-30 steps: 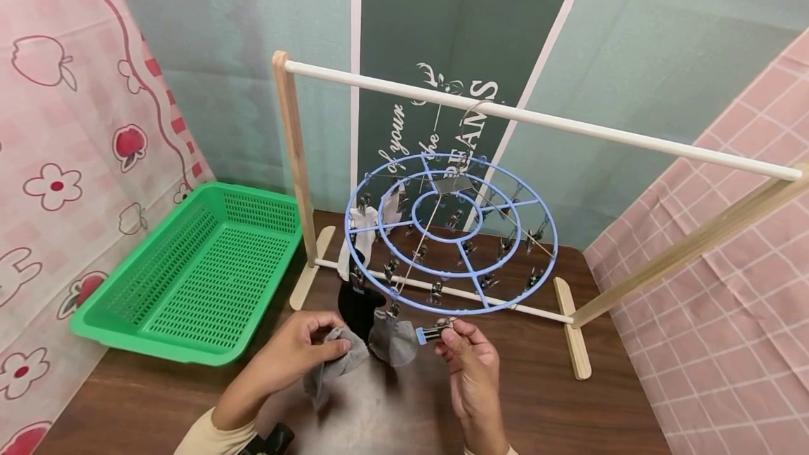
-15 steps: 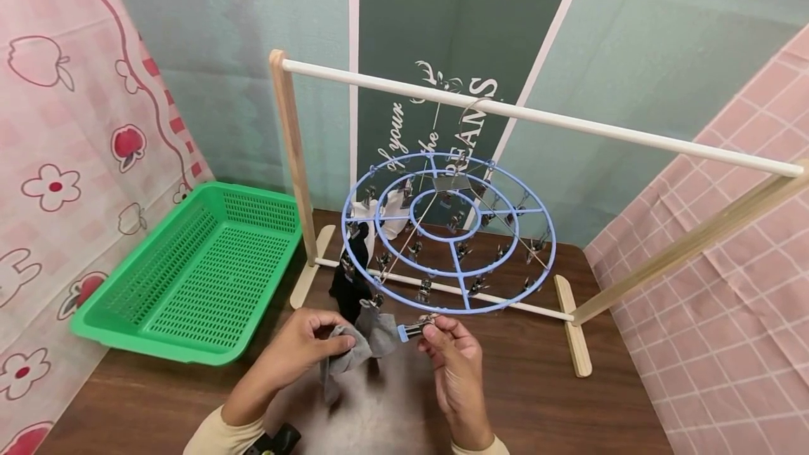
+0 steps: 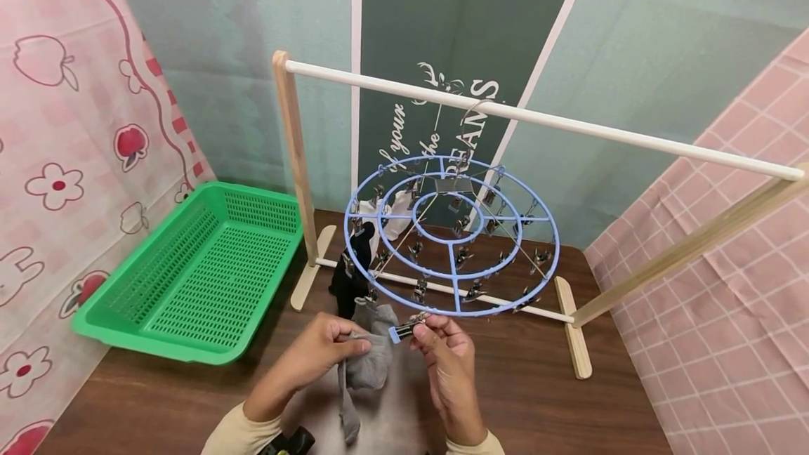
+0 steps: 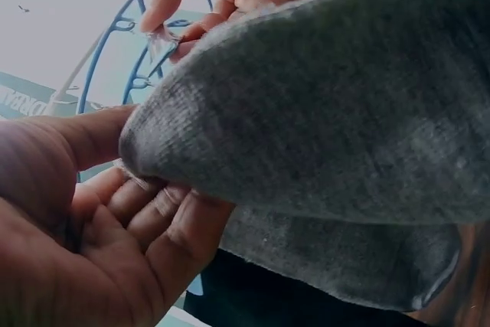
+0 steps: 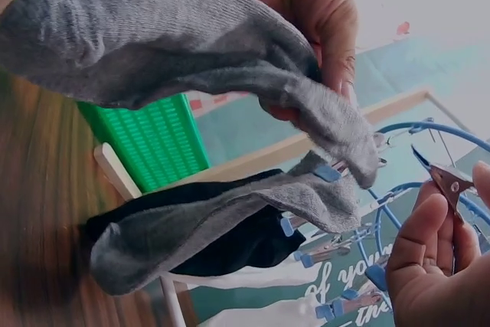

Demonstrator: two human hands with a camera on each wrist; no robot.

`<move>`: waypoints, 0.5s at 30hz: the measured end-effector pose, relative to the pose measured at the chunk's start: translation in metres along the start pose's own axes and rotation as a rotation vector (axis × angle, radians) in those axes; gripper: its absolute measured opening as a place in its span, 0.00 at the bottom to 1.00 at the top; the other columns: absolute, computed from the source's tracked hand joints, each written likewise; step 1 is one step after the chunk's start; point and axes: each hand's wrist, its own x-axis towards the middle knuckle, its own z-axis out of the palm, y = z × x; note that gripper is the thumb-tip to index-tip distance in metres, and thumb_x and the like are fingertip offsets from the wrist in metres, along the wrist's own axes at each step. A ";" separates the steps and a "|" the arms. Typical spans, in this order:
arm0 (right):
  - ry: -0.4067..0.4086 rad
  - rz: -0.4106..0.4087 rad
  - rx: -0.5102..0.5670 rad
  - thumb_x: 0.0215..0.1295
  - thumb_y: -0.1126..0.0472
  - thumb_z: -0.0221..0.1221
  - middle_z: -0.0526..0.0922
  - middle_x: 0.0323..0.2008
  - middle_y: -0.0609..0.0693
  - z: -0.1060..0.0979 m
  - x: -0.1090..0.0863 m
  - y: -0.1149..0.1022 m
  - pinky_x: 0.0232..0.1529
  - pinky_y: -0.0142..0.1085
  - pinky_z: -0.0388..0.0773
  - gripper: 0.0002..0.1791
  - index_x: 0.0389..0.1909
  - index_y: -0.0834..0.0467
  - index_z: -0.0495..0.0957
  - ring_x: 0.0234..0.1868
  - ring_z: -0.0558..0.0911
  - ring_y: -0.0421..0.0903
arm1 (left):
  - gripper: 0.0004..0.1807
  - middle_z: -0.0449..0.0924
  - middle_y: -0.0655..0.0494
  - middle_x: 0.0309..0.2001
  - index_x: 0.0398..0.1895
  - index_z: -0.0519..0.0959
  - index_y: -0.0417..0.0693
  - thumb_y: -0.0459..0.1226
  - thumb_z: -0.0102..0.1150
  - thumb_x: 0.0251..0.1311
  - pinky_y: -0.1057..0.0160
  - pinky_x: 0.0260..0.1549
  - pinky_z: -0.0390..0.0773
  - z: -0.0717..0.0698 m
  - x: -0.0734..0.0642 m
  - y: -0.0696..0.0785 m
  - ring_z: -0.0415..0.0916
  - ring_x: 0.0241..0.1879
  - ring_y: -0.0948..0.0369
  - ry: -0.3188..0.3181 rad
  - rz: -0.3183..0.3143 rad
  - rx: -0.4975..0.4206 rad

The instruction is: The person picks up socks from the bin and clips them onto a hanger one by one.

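My left hand (image 3: pixel 319 350) pinches the top of a grey sock (image 5: pixel 168 28), whose long end hangs down. Between the thumb and fingers of my right hand (image 3: pixel 454 367) is a blue-tipped metal clip (image 3: pixel 403 331), just right of that sock; its jaws look apart in the right wrist view. The clip belongs to a round blue hanger (image 3: pixel 458 314) with several such clips. Another grey sock (image 5: pixel 191 223) hangs from a neighbouring clip, partly behind the held one. Beyond it hang a black sock (image 3: pixel 347 286) and white socks (image 3: pixel 397 222).
The hanger hooks onto a white rod (image 3: pixel 569 123) between wooden posts (image 3: pixel 293 160). To the left, a green plastic basket (image 3: pixel 158 351) stands on the brown wooden table (image 3: pixel 537 399). Printed cloths (image 3: pixel 727 300) enclose the back and sides.
The hanger has turned, bringing its clipped socks leftward. My right hand has moved left with the clip, and my left hand slightly right with the grey sock, so they are closer together.
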 end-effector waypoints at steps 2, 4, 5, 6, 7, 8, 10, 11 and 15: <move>-0.010 -0.005 -0.025 0.58 0.79 0.56 0.82 0.30 0.48 -0.001 0.000 -0.001 0.31 0.30 0.78 0.12 0.33 0.58 0.76 0.27 0.79 0.40 | 0.11 0.60 0.64 0.13 0.39 0.78 0.25 0.30 0.61 0.59 0.72 0.14 0.54 0.002 0.002 0.000 0.54 0.14 0.72 -0.022 -0.010 -0.015; -0.011 -0.008 -0.054 0.57 0.80 0.56 0.81 0.30 0.48 -0.002 0.001 -0.002 0.31 0.30 0.78 0.13 0.33 0.58 0.76 0.27 0.79 0.40 | 0.11 0.59 0.64 0.12 0.38 0.75 0.25 0.30 0.60 0.60 0.71 0.13 0.51 0.003 0.003 -0.001 0.51 0.13 0.72 -0.038 -0.025 -0.033; -0.009 -0.015 -0.069 0.57 0.80 0.56 0.81 0.30 0.48 -0.002 0.001 -0.003 0.31 0.30 0.78 0.13 0.33 0.59 0.76 0.27 0.79 0.40 | 0.11 0.60 0.64 0.12 0.37 0.73 0.26 0.29 0.60 0.59 0.72 0.13 0.51 0.003 0.003 -0.001 0.51 0.12 0.72 -0.044 -0.031 -0.045; -0.007 -0.022 -0.083 0.56 0.80 0.57 0.82 0.30 0.48 -0.002 0.001 -0.003 0.31 0.30 0.78 0.13 0.33 0.59 0.76 0.28 0.79 0.40 | 0.11 0.61 0.64 0.13 0.36 0.72 0.28 0.29 0.61 0.59 0.72 0.13 0.51 0.003 0.003 -0.002 0.52 0.13 0.72 -0.045 -0.037 -0.055; -0.002 -0.029 -0.099 0.55 0.81 0.57 0.82 0.30 0.48 -0.002 0.002 -0.003 0.31 0.30 0.78 0.14 0.32 0.59 0.77 0.28 0.79 0.39 | 0.11 0.64 0.63 0.13 0.35 0.71 0.28 0.29 0.61 0.58 0.72 0.13 0.53 0.004 0.004 -0.002 0.54 0.13 0.72 -0.043 -0.045 -0.072; -0.003 -0.039 -0.112 0.55 0.81 0.57 0.82 0.30 0.48 -0.002 0.002 -0.003 0.31 0.30 0.79 0.14 0.32 0.59 0.77 0.28 0.80 0.39 | 0.11 0.67 0.61 0.14 0.34 0.71 0.28 0.28 0.62 0.57 0.73 0.14 0.56 0.004 0.004 -0.003 0.58 0.13 0.72 -0.037 -0.053 -0.084; -0.002 -0.058 -0.134 0.53 0.82 0.58 0.82 0.30 0.48 -0.002 0.002 -0.003 0.31 0.29 0.78 0.15 0.32 0.59 0.77 0.28 0.80 0.38 | 0.11 0.75 0.55 0.16 0.31 0.72 0.26 0.27 0.64 0.54 0.74 0.17 0.63 0.006 0.005 -0.004 0.66 0.16 0.71 -0.026 -0.072 -0.127; -0.006 -0.070 -0.144 0.53 0.82 0.58 0.83 0.31 0.48 -0.002 0.002 -0.003 0.31 0.29 0.78 0.15 0.32 0.59 0.77 0.29 0.80 0.38 | 0.11 0.78 0.51 0.18 0.31 0.72 0.25 0.26 0.65 0.53 0.73 0.19 0.67 0.006 0.005 -0.005 0.70 0.18 0.70 -0.020 -0.077 -0.150; -0.024 -0.096 -0.164 0.53 0.82 0.59 0.83 0.31 0.48 -0.004 0.003 -0.003 0.30 0.28 0.78 0.15 0.32 0.58 0.78 0.28 0.80 0.37 | 0.12 0.82 0.40 0.26 0.33 0.74 0.20 0.24 0.64 0.52 0.72 0.25 0.75 0.009 0.007 -0.008 0.77 0.23 0.67 -0.002 -0.095 -0.224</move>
